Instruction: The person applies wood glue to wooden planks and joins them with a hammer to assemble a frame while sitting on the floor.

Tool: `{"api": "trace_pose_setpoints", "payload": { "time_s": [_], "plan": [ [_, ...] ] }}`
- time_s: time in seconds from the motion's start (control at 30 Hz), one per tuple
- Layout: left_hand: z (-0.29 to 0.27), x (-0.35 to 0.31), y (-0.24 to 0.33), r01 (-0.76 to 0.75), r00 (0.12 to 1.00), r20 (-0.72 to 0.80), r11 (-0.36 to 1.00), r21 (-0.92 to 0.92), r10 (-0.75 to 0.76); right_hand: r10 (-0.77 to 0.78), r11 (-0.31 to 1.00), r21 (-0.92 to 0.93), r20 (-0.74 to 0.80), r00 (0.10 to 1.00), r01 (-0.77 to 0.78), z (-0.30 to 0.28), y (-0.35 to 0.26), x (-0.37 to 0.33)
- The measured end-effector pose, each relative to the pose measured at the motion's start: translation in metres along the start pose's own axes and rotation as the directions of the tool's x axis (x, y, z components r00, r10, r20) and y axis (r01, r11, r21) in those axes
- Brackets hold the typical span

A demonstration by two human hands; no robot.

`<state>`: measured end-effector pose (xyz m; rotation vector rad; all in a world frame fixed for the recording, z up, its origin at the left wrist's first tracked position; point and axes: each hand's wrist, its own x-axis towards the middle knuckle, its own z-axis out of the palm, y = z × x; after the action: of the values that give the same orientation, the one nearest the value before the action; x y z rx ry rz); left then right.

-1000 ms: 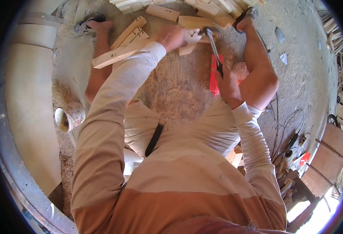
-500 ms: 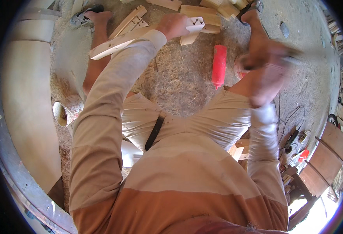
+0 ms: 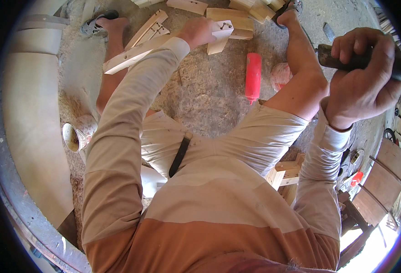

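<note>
My left hand (image 3: pixel 197 32) is closed round a pale wooden piece (image 3: pixel 128 60) at the far side, between my feet. One long bar of it reaches toward my left shin, and its block end (image 3: pixel 222 29) shows two dark nails or screws sticking up. Raised high at the right, my right hand (image 3: pixel 363 82) grips a dark-handled tool (image 3: pixel 351 62). Its fingers wrap round the handle; the tool's far end lies at the dark picture rim, so its kind is unclear. A red squeeze bottle (image 3: pixel 253 76) lies on the floor between my legs.
Several timber blocks (image 3: pixel 239 20) lie beyond my left hand. A round container (image 3: pixel 280 76) is beside my right leg, and a stained pot (image 3: pixel 75 135) lies tipped at the left. A wooden frame (image 3: pixel 289 172) stands by my right thigh. Pale curved panels (image 3: pixel 34 123) line the left.
My right hand has swung up and outward to the right with the tool, from a blurred place over my right knee. My left hand and the wooden piece have barely shifted.
</note>
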<state>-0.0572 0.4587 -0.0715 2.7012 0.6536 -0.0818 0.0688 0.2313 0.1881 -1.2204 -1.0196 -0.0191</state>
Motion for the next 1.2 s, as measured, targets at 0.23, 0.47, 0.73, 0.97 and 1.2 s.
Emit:
{"api": "trace_pose_setpoints", "payload": {
  "time_s": [0.23,0.47,0.73,0.97,1.2],
  "plan": [
    [0.004,0.011,0.009,-0.028,1.0,0.013,0.999,0.026,0.028,0.663,0.609,-0.761,0.333,0.671,-0.224,-0.043,0.164,-0.186],
    [0.001,0.002,-0.005,0.028,1.0,-0.003,0.999,-0.046,-0.028,0.414,0.837,-0.459,0.173,0.894,-0.298,-0.015,0.058,-0.065],
    [-0.004,-0.004,0.0,0.001,1.0,-0.009,1.0,-0.024,-0.001,0.165,0.986,-0.015,-0.041,0.985,-0.166,0.009,0.031,-0.042],
    [0.002,0.009,0.001,0.025,0.999,0.029,0.998,0.051,-0.026,0.562,0.639,-0.733,0.237,0.793,-0.234,-0.032,0.146,-0.16],
    [0.009,0.0,-0.009,0.024,0.999,-0.044,0.999,-0.024,-0.025,0.608,0.707,-0.56,0.166,0.777,-0.433,-0.016,0.098,-0.11]
  ]
}}
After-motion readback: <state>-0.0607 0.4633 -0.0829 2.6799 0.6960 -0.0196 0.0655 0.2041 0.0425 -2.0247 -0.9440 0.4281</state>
